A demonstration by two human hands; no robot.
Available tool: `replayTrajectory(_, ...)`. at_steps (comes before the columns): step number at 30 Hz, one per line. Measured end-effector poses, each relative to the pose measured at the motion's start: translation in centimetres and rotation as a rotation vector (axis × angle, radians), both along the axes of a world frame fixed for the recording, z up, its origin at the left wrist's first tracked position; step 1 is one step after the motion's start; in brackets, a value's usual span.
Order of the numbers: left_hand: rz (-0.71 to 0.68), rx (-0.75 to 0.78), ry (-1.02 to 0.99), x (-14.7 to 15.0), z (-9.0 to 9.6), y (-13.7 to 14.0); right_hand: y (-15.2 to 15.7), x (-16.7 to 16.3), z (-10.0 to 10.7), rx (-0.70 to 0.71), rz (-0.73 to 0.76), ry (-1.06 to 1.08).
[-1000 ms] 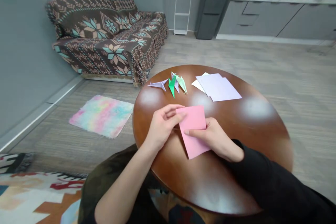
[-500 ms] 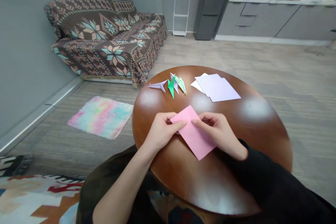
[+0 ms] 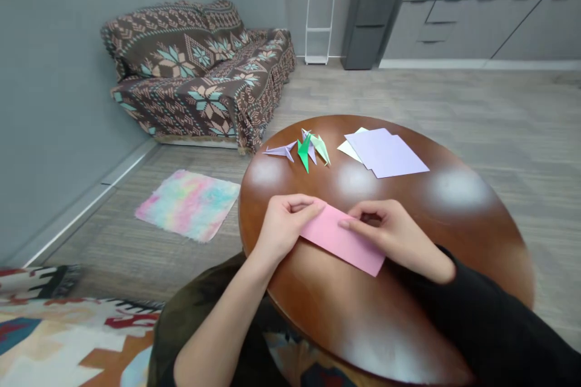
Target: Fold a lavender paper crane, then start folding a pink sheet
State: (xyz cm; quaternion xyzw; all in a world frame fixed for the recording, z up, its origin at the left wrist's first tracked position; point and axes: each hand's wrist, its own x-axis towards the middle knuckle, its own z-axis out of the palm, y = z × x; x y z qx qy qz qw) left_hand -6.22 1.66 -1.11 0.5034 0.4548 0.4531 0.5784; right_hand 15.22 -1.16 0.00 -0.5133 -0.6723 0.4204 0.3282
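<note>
A pink sheet of origami paper (image 3: pixel 347 239) lies slanted between my two hands, showing as a long rectangle just above the near part of the table. My left hand (image 3: pixel 288 224) pinches its upper left corner, thumb on top. Towards its upper right edge, my right hand (image 3: pixel 393 233) grips the paper with the thumb on top and fingers curled behind. The fingertips under the sheet are hidden. Beyond my hands lie several folded paper cranes: a purple one (image 3: pixel 282 151), a green one (image 3: pixel 305 152) and a pale green one (image 3: pixel 321 149) among them.
A round brown wooden table (image 3: pixel 290 178) carries everything. Purple sheets (image 3: pixel 390 154) lie over a cream sheet (image 3: pixel 349 150) at its far right. Behind stand a patterned sofa (image 3: pixel 204 72) and grey kitchen cabinets (image 3: pixel 472 33). A pastel rug (image 3: pixel 190 202) covers floor at left.
The pink paper has gone from a diamond-like square to a narrower slanted rectangle, its lower edge now running down to the right. Both hands keep hold of it. The whole view has shifted slightly.
</note>
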Motion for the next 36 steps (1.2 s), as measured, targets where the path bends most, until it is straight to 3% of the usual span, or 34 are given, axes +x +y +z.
replayTrajectory(8, 0.127, 0.097, -0.018, -1.0, 0.3, 0.4, 0.6, 1.4, 0.3, 0.131, -0.328, 0.149)
replayTrajectory(13, 0.234, 0.103, -0.028, -1.8, 0.2, 1.2, 0.8, 1.3, -0.1, 0.163, -0.334, 0.164)
replayTrajectory(24, 0.26, 0.149, 0.019, -1.9, -0.5, 1.9, 1.2, 1.0, -0.4, 0.257, -0.543, 0.272)
replayTrajectory(27, 0.277, 0.17, 0.033, -1.8, -0.3, 1.8, 1.5, 1.2, -0.7, 0.212, -0.483, 0.255)
replayTrajectory(30, 0.278, 0.188, 0.051, -1.7, 0.0, 1.4, 1.6, 1.5, -0.9, 0.173, -0.353, 0.105)
replayTrajectory(34, 0.114, 0.183, 0.112, -1.0, 0.4, 0.3, 1.2, 1.4, -0.3, 0.25, -0.244, -0.032)
replayTrajectory(36, 0.034, 0.199, 0.136, -0.6, 0.5, -0.3, 0.9, 1.2, 0.2, 0.221, -0.14, -0.041)
